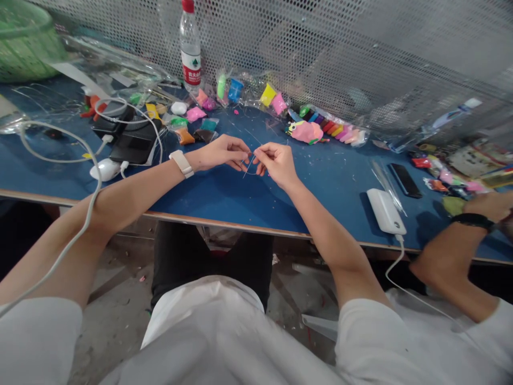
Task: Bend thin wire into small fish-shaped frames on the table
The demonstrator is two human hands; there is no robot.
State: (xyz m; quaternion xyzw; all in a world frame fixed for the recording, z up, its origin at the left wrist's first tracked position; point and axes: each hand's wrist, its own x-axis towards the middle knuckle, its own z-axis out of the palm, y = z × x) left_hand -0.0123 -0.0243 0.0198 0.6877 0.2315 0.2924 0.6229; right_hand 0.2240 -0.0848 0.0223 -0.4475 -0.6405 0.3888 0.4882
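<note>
At the upper left of centre in the frame, a clear plastic bottle (pixel 189 37) bears a white and red label (pixel 191 67). On the red lower band (pixel 191 78) of that label, white Chinese characters read “农夫山”; the line's right end is unclear where the surface curves. On the white part above them sits a dark green, roughly triangular emblem (pixel 195 62). Finer print is too small to read.

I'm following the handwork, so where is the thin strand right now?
In the head view, the thin strand is near the centre, between the left hand and the right hand, over the blue table.
</note>
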